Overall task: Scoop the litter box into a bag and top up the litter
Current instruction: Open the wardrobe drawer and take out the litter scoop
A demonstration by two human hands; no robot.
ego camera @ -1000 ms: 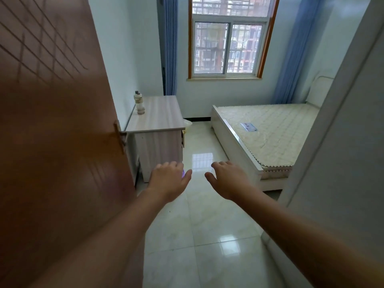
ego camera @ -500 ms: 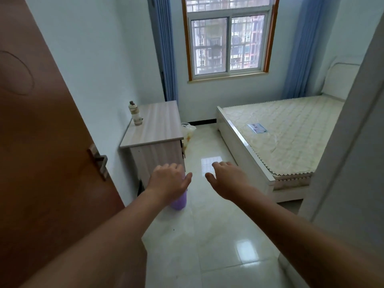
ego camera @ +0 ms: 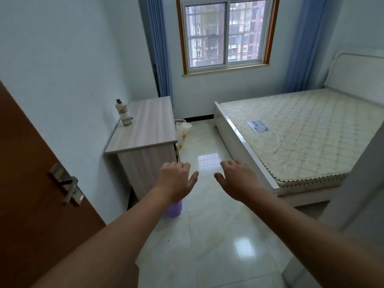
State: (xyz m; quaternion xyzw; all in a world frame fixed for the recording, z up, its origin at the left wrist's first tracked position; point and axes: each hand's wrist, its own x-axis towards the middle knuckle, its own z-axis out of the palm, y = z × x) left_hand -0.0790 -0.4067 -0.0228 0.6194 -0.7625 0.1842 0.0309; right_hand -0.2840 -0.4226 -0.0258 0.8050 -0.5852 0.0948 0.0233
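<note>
Compared with the two earlier views, the brown door (ego camera: 31, 183) now takes up less of the left side, its handle (ego camera: 66, 187) sits lower and further left, and more of the left wall, the bed (ego camera: 301, 138) and the floor (ego camera: 207, 246) is exposed; the viewpoint has advanced through the doorway. Both arms are stretched forward much as before, and the purple basket (ego camera: 174, 208), only a sliver a second ago, shows more of its side below the left wrist.

Left hand (ego camera: 174, 179): held palm-down over the floor, fingers loosely bent, thumb spread, holding nothing. Right hand (ego camera: 236, 179): same posture, likewise holding nothing.

Task objects: no litter box, scoop or litter supply can be identified in this view. A translucent plastic bag (ego camera: 184, 132) stands on the floor just beyond the far end of the table (ego camera: 145, 125); whether it is the bag meant for the waste cannot be told. A bottle (ego camera: 123, 113) stands on the table by the wall.

Progress, as a judgement: nothing of the task appears begun. Locating the box, scooping into a bag and topping up the litter all seem to remain.
</note>
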